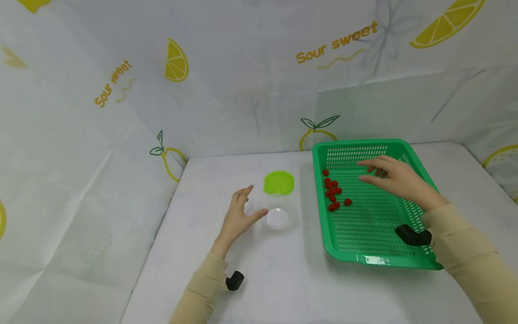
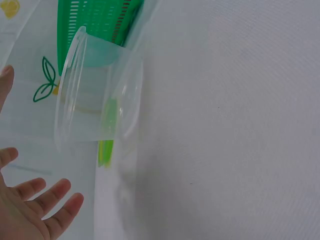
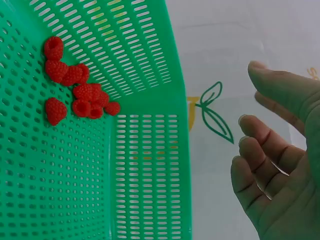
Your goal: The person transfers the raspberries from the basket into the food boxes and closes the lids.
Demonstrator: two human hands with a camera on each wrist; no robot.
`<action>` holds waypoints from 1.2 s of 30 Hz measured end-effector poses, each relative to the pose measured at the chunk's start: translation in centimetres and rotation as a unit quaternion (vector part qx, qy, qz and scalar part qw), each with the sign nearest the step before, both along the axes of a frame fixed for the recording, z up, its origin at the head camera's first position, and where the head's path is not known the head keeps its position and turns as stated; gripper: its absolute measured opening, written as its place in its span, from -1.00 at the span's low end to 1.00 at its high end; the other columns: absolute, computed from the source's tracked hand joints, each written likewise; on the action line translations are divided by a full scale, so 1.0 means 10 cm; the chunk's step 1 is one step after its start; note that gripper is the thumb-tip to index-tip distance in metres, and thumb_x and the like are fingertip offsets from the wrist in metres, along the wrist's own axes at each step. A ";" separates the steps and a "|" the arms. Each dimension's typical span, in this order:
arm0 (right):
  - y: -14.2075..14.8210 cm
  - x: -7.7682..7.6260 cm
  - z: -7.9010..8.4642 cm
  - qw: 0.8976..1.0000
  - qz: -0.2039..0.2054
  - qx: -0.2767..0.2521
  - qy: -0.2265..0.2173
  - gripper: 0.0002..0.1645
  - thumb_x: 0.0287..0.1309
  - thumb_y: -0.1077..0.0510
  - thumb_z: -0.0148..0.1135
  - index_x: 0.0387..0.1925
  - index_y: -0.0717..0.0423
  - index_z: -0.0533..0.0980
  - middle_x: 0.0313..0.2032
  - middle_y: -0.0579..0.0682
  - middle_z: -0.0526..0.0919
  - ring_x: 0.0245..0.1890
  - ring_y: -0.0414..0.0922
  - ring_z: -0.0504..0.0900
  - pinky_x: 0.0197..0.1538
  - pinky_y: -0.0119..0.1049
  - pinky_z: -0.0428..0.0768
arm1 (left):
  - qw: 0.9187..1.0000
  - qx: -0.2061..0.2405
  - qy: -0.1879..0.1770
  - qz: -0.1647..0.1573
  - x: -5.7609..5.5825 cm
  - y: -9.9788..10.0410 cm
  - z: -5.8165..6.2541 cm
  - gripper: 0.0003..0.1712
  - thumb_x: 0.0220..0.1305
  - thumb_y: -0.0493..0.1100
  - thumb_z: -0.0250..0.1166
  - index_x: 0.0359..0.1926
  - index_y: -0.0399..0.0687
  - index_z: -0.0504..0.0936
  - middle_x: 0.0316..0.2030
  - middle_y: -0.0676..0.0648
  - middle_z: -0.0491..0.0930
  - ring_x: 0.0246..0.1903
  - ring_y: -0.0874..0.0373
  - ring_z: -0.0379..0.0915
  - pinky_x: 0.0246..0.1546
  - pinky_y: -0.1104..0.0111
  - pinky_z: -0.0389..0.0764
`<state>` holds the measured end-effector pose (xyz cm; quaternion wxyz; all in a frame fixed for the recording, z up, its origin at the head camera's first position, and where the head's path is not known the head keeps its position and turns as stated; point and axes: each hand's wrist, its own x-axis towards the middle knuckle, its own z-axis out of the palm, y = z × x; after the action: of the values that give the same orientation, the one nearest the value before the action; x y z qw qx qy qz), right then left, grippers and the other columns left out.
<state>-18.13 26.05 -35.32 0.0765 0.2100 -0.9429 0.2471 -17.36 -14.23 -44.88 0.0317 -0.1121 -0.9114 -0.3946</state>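
Red berries (image 3: 84, 91) sit at 9 o'clock in basket (image 1: 364, 225), likely light, soft, crushable, best pinched gently round the sides; right grip (image 1: 398, 181) wide, empty at their 3 o'clock, left grip (image 1: 238, 217) wide, empty at 9 o'clock of tub (image 1: 279, 218).

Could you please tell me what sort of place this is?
Probably a staged tabletop workspace, judging by the lemon-printed backdrop, the white table and the green basket of raspberries.

White worktop (image 1: 267, 283). Behind it and along its left, creased white sheet (image 1: 234, 108): yellow lemon slices (image 1: 176, 62), orange "Sour sweet" lettering (image 1: 337, 42) with wavy underlines (image 1: 341, 59), outlined lemons (image 1: 174, 165) with green leaves (image 1: 328, 121) low down near the worktop's edge.
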 end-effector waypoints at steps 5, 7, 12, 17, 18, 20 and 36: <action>0.00 -0.12 -0.09 0.997 0.001 -0.058 -0.051 -0.43 0.19 0.01 0.20 0.24 -0.06 0.37 -0.31 -0.10 0.48 -0.48 -0.29 0.34 -0.42 -0.41 0.33 | 0.999 0.035 -0.039 -0.009 0.00 0.03 -0.09 0.03 -0.05 0.25 0.39 0.41 0.29 0.08 0.30 -0.10 0.14 0.13 -0.05 0.34 -0.03 0.08 0.51; -0.01 -0.16 -0.13 0.993 -0.013 -0.080 -0.084 -0.40 0.19 -0.03 0.20 0.27 -0.15 0.32 -0.29 -0.10 0.49 -0.48 -0.24 0.37 -0.41 -0.39 0.33 | 0.998 0.044 -0.052 -0.011 -0.01 0.04 -0.12 0.05 -0.07 0.24 0.41 0.41 0.30 0.07 0.31 -0.11 0.12 0.13 -0.05 0.34 -0.02 0.11 0.52; 0.00 -0.26 -0.28 0.984 -0.022 -0.110 -0.139 -0.37 0.21 -0.08 0.16 0.30 -0.18 0.27 -0.24 -0.07 0.51 -0.40 -0.12 0.41 -0.38 -0.35 0.35 | 0.995 0.059 -0.079 -0.020 -0.03 0.07 -0.21 0.12 -0.12 0.24 0.44 0.41 0.38 0.00 0.34 -0.12 0.07 0.13 -0.02 0.32 0.05 0.14 0.49; -0.01 -0.32 -0.40 0.978 -0.002 -0.119 -0.170 -0.37 0.21 -0.09 0.15 0.28 -0.05 0.29 -0.23 -0.03 0.50 -0.41 -0.18 0.41 -0.35 -0.32 0.38 | 0.994 0.058 -0.084 -0.025 -0.02 0.09 -0.26 0.15 -0.15 0.27 0.44 0.42 0.37 -0.02 0.34 -0.12 0.08 0.11 -0.01 0.32 0.02 0.16 0.50; -0.02 -0.33 -0.42 0.977 -0.002 -0.117 -0.177 -0.38 0.21 -0.09 0.15 0.27 -0.05 0.31 -0.23 -0.02 0.50 -0.40 -0.18 0.42 -0.33 -0.31 0.40 | 0.994 0.058 -0.084 -0.026 -0.02 0.09 -0.26 0.15 -0.15 0.26 0.44 0.42 0.37 -0.02 0.33 -0.12 0.08 0.11 -0.01 0.32 0.01 0.17 0.51; -0.02 -0.34 -0.46 0.975 0.002 -0.110 -0.193 -0.39 0.21 -0.11 0.15 0.24 -0.03 0.33 -0.22 0.01 0.50 -0.38 -0.14 0.44 -0.30 -0.28 0.42 | 0.994 0.056 -0.085 -0.027 -0.02 0.10 -0.26 0.15 -0.14 0.26 0.44 0.42 0.36 -0.02 0.33 -0.12 0.09 0.10 0.00 0.31 -0.01 0.20 0.51; 0.00 -0.47 -0.78 0.962 0.032 -0.054 -0.265 -0.49 0.16 -0.03 0.22 0.09 0.14 0.46 -0.30 0.08 0.59 -0.33 -0.08 0.48 -0.27 -0.26 0.45 | 0.993 0.059 -0.095 -0.030 -0.02 0.13 -0.32 0.17 -0.18 0.23 0.48 0.42 0.32 0.02 0.26 -0.14 0.20 -0.02 -0.03 0.33 0.07 0.21 0.45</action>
<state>-22.87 26.05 -43.13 -0.1728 0.1623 -0.9075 0.3468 -17.56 -12.94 -48.07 -0.0608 -0.0995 -0.8816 -0.4573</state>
